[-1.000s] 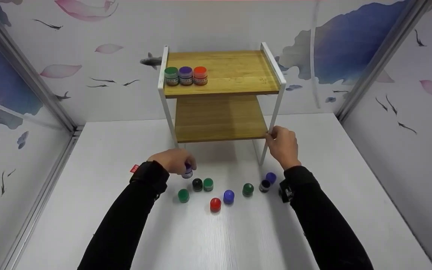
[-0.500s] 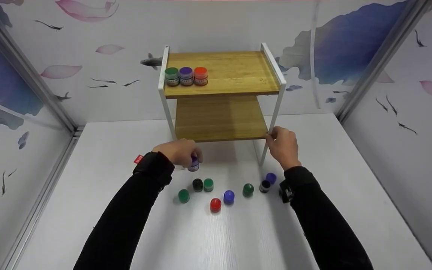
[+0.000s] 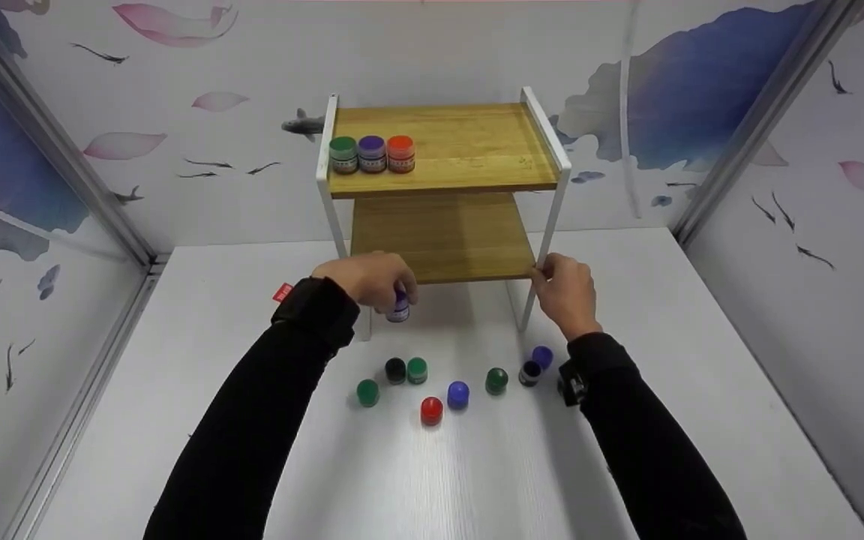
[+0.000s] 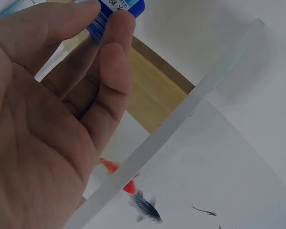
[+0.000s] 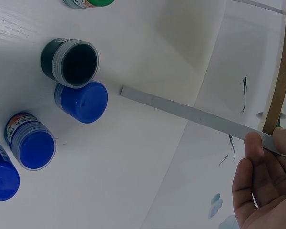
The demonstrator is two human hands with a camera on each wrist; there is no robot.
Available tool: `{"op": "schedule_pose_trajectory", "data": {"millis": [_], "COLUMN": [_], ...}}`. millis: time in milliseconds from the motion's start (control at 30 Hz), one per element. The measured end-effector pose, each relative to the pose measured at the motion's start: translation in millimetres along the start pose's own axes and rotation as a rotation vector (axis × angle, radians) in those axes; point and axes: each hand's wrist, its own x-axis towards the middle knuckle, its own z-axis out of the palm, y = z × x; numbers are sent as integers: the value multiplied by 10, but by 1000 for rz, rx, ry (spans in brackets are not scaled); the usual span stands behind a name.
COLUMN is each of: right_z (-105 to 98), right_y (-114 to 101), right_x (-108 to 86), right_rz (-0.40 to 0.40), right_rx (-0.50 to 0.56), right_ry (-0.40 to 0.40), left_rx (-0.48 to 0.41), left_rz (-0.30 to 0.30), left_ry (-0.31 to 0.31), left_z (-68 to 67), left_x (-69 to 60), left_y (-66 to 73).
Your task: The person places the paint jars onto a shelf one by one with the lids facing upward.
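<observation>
My left hand [image 3: 372,279] pinches a small purple-lidded paint jar [image 3: 399,309] between thumb and fingers, held up in front of the lower shelf near its left front leg. In the left wrist view the jar [image 4: 121,6] looks blue, and the top edge of the frame cuts it off. My right hand [image 3: 568,291] grips the right front leg of a two-tier wooden rack [image 3: 469,150], at the lower shelf's corner. The right wrist view shows those fingers and thumb around the white leg [image 5: 190,113]. Green, purple and orange-lidded jars [image 3: 372,154] stand in a row at the upper shelf's left front.
Several more jars stand on the white table before the rack, among them a red one [image 3: 431,410], a blue one [image 3: 458,394] and a black one [image 3: 395,370]. Printed panels [image 3: 799,225] enclose the table on the sides and back.
My left hand has lifted the purple-lidded paint jar and carried it forward and slightly right, towards the lower shelf. My right hand stays on the rack leg.
</observation>
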Motion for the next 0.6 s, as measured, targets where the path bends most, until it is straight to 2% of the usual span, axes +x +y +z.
{"op": "schedule_pose_trajectory", "data": {"millis": [167,300,500,600], "right_z": [-3,-2,0,5], "right_y": [-1,0,7,15], "right_x": [3,2,7,4], "right_rz": [3,6,-5,-18], "right_rx": [4,-1,6,5], "right_ry": [-8,-12,-2,2], "left_rx": [-22,3,24,45], "left_rz": [28,36,28,43], "left_ry": [-14,-13,25,49], "left_z": [-111,-212,-365,-430], "left_x": [-23,-73,-181,-220], "left_y": [90,179,305,353]}}
